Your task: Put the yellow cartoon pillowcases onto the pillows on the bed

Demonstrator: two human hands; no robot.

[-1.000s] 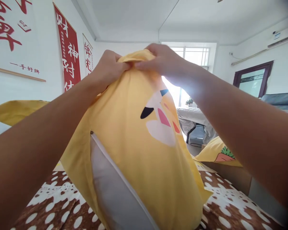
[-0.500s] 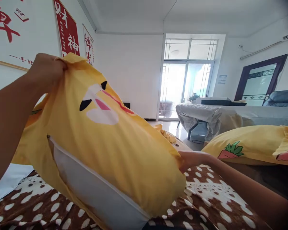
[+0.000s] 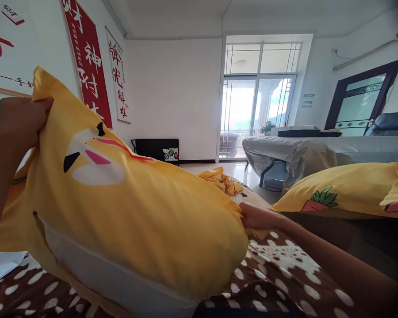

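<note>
A yellow pillowcase [image 3: 159, 216] with a printed animal face is stretched between my two hands, tilted so its left end is higher. Along its lower side a long slit gapes, and a white pillow [image 3: 109, 269] shows inside. My left hand [image 3: 23, 119] is closed on the upper left corner. At the far right end, my right hand [image 3: 254, 216] grips the edge of the yellow cloth; some of its fingers are hidden behind the fabric. The lower part of the pillowcase hangs over a brown blanket [image 3: 285, 282] with white spots.
Another yellow pillow [image 3: 361, 181] with a carrot print lies at the right. Crumpled yellow cloth [image 3: 219, 179] sits behind the pillowcase. Farther back stand a plastic-covered table [image 3: 272, 152] and a black folded item [image 3: 149, 150] against the wall. White fabric [image 3: 3, 265] lies at the lower left.
My left hand has moved left and somewhat down, pulling the pillowcase's corner with it. The pillowcase now stretches lower and farther left. My right hand keeps its grip, shifted slightly left.
</note>
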